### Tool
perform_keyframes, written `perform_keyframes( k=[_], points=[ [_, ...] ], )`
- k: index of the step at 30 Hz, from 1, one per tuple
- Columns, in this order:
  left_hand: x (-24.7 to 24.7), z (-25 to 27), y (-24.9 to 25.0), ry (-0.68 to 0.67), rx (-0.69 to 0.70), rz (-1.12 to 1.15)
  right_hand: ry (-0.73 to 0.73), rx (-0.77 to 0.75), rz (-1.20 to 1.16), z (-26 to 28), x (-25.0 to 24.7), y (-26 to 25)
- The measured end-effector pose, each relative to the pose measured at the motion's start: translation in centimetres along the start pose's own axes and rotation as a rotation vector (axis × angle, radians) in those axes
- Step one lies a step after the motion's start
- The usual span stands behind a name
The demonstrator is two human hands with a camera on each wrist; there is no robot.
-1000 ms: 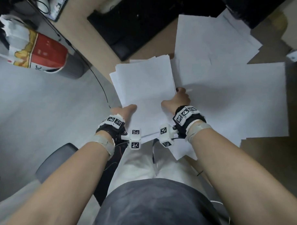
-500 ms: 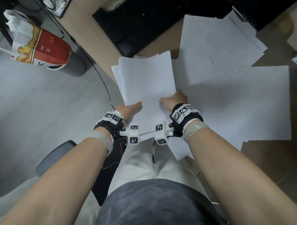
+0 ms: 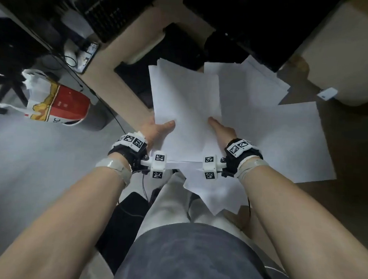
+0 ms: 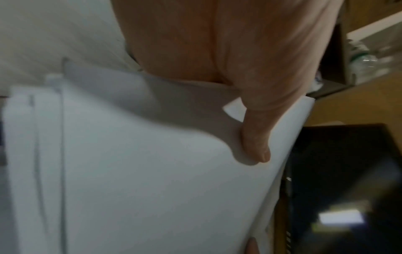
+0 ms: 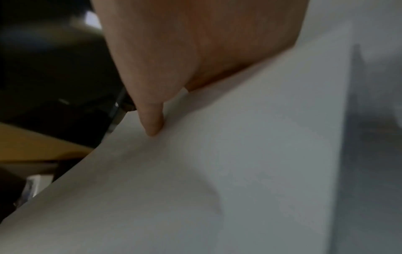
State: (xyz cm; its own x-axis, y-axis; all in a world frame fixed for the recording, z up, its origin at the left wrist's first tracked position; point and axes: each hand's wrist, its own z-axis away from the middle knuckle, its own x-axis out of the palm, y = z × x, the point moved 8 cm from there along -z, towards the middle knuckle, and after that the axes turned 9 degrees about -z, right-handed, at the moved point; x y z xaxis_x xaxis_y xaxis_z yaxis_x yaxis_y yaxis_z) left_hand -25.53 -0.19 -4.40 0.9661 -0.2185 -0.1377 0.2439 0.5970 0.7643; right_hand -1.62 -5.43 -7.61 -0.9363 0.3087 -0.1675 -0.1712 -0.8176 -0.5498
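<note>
A stack of white paper sheets [image 3: 185,110] is held up in front of me, one hand on each long side. My left hand [image 3: 158,128] grips its left edge, thumb lying on top [image 4: 256,142] and the fingers hidden beneath. My right hand [image 3: 220,128] grips the right edge the same way, thumb pressed onto the top sheet [image 5: 152,120]. The sheets in the stack [image 4: 152,171] are not squared; their far corners fan out slightly. More loose white sheets [image 3: 273,132] lie spread over the wooden desk to the right, some hanging over its near edge.
A black keyboard [image 3: 173,47] lies on the wooden desk [image 3: 110,84] behind the stack. A red and white paper bag [image 3: 57,102] sits in a grey bin on the floor at the left. A beige box [image 3: 344,53] stands at the far right.
Both hands lifted the stack off the desk and turned it straighter; the right hand shifted from the stack's near edge to its right side. The head view tilted up.
</note>
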Motion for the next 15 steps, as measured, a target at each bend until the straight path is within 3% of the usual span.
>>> perform_keyframes(
  k=[7,12,15],
  points=[
    [9.4,2.2,12.4,-0.162,0.254,-0.062,0.107,-0.069,-0.202,2.5,-9.8,-3.0],
    [18.7,2.5,15.8,-0.311,0.305,-0.086,0.23,-0.063,-0.305,6.3,-18.7,-2.4],
    [25.0,3.7,16.2,-0.457,0.326,-0.139,0.303,-0.001,-0.389,7.7,-23.3,0.5]
  ],
)
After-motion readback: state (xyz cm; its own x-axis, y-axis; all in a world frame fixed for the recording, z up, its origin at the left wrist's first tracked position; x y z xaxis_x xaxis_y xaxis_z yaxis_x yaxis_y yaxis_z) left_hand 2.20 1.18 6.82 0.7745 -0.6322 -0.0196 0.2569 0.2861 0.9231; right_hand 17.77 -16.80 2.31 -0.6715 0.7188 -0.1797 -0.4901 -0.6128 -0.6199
